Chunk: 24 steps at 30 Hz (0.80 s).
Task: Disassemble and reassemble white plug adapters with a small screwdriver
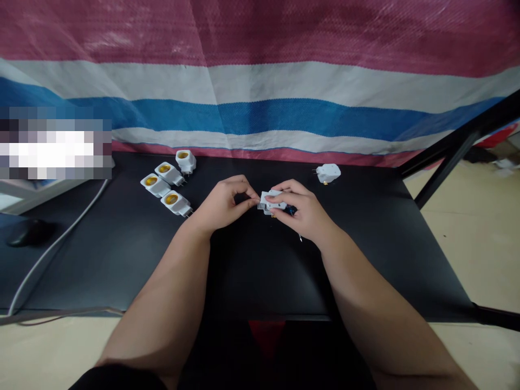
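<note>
A white plug-in lamp socket (278, 205) is held low over the black table, its flat side turned up. My right hand (311, 210) grips it between thumb and fingers. Beneath that palm shows a dark blue piece with a thin metal tip (300, 238), perhaps a screwdriver; most of it is hidden. My left hand (223, 203) pinches thumb and forefinger together at the socket's left end, beside a small clear part (261, 206). What exactly those fingertips grip is too small to tell.
Several similar white lamp sockets (175, 202) with yellow insides lie to the left. Another white socket (328, 173) lies at the back right. A grey cable (60, 238) and a black mouse (27, 232) are at far left. A striped sheet (260, 116) hangs behind the black table (260, 276).
</note>
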{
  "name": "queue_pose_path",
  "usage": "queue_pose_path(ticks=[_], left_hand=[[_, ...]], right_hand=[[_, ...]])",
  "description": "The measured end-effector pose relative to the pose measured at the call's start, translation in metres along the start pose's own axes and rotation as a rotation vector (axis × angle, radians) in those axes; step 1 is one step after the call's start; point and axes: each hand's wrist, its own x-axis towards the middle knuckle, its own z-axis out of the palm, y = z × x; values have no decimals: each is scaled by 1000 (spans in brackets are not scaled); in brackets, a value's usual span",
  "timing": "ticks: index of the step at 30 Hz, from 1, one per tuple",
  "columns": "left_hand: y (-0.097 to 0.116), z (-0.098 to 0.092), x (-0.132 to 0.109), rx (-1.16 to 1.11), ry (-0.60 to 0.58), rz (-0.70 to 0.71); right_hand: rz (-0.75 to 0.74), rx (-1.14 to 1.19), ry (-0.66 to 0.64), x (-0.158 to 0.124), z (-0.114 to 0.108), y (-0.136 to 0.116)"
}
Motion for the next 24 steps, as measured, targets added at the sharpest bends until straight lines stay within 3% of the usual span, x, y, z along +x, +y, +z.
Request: queue_pose_path(ticks=[11,24], left_hand=[[-5,-2,-2,5,-57,-34],[6,5,1,20,-88,-11]], right_hand=[[-72,-154,-45,2,4,2],[-37,-81,-145,0,-10,-2]])
